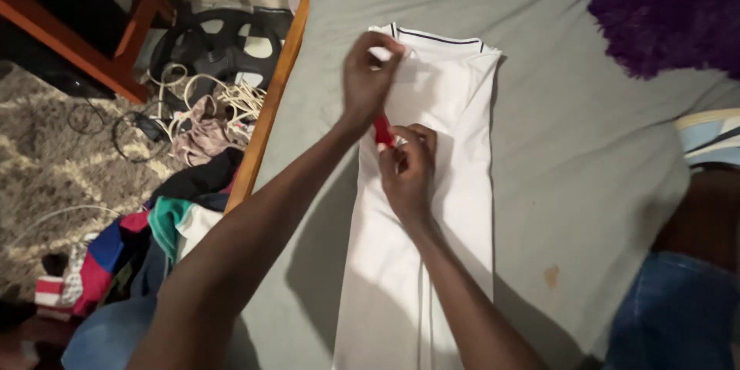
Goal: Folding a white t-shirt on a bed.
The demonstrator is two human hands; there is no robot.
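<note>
Already you had the white garment [455,185] folded into a long narrow strip on the grey bedsheet [586,146], your left hand [368,77] pinching its collar end, your right hand [408,169] closed on a small red object [382,129]; crosswise folds remained.

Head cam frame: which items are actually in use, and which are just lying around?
In use:
- folded white garment with dark collar trim
- small red object between the hands
- left hand, right hand
- grey bedsheet

Lying about:
- purple fuzzy blanket
- pile of coloured clothes
- tangled pale cords
</note>
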